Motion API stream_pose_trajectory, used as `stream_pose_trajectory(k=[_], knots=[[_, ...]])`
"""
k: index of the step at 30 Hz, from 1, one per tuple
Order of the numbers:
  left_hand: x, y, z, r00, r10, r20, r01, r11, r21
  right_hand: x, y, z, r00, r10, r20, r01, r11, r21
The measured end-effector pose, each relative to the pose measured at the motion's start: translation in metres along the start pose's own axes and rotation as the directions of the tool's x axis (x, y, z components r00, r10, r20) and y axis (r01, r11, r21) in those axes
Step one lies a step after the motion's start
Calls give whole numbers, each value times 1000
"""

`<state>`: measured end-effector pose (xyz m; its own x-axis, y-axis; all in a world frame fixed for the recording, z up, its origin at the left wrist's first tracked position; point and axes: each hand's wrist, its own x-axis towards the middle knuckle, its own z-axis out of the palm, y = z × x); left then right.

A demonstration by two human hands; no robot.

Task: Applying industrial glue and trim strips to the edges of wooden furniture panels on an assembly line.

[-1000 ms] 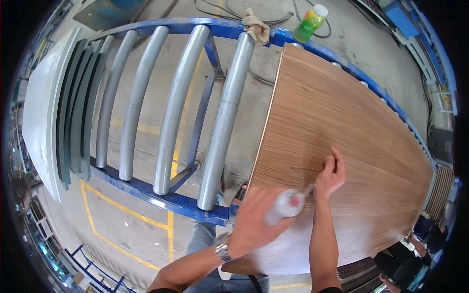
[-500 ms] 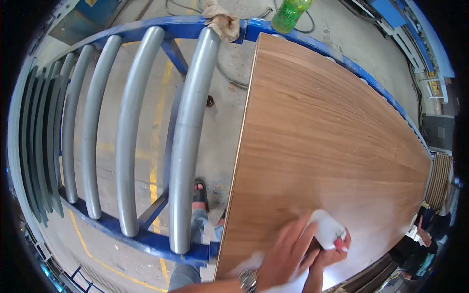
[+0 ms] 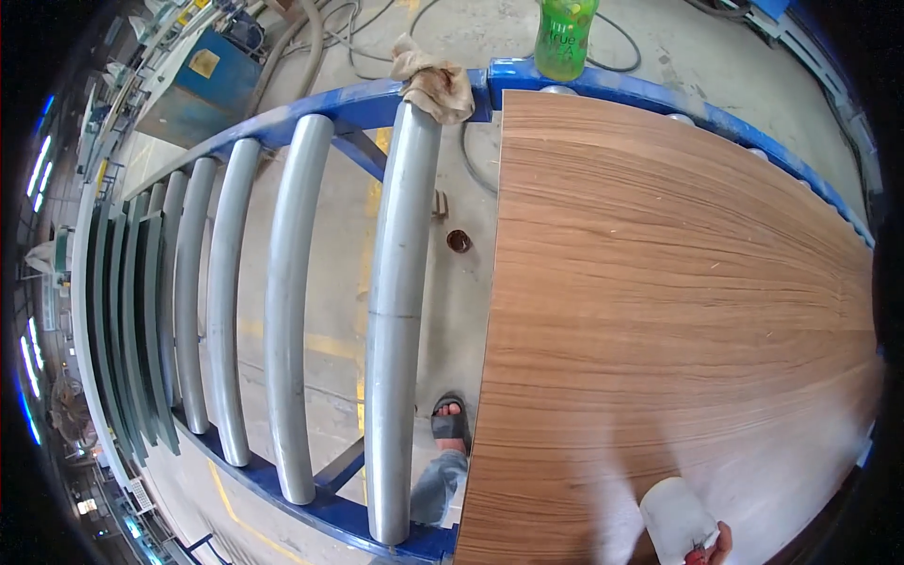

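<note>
A wood-grain board (image 3: 659, 311) lies on the roller stand at the right. Close to its near edge, at the bottom of the view, is a white bottle (image 3: 678, 521) with a red tip that points down toward me. Only a few fingertips of my right hand (image 3: 723, 544) show, wrapped round the bottle's right side; the rest of that hand is cut off by the lower edge. My left hand is out of the picture.
Bare grey rollers (image 3: 394, 320) in a blue frame (image 3: 273, 113) run to the left. A stained rag (image 3: 438, 89) hangs on the far rail, beside a green drink bottle (image 3: 565, 38). Dark green slats (image 3: 122, 320) stand at far left. A small brown round object (image 3: 459, 241) lies on the floor.
The white bottle has moved down toward the lower edge with my right hand. My left hand, which was beside the bottle, has left the view. The whole view has shifted.
</note>
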<state>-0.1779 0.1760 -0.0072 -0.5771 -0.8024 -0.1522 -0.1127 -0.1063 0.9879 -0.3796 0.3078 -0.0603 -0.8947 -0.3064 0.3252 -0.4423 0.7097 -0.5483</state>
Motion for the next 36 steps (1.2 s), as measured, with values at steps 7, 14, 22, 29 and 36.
stream_pose_trajectory(k=[7,14,22,29,36], knots=[[-29,-17,-95,972,20,-234,89,891,446,-97,-22,-52,837,-15,547,-185,933,309],[11,-28,-85,893,-224,-391,303,941,152,-5,-222,103,636,-649,416,515,760,397],[30,-40,-87,906,-172,-386,218,973,77,-11,-265,160,659,-489,572,490,856,166],[42,-43,-94,924,-115,-365,148,987,65,-12,-267,162,666,-471,578,481,864,150],[45,-41,-100,943,-84,-322,125,986,109,-12,-271,165,672,-490,555,488,857,165]])
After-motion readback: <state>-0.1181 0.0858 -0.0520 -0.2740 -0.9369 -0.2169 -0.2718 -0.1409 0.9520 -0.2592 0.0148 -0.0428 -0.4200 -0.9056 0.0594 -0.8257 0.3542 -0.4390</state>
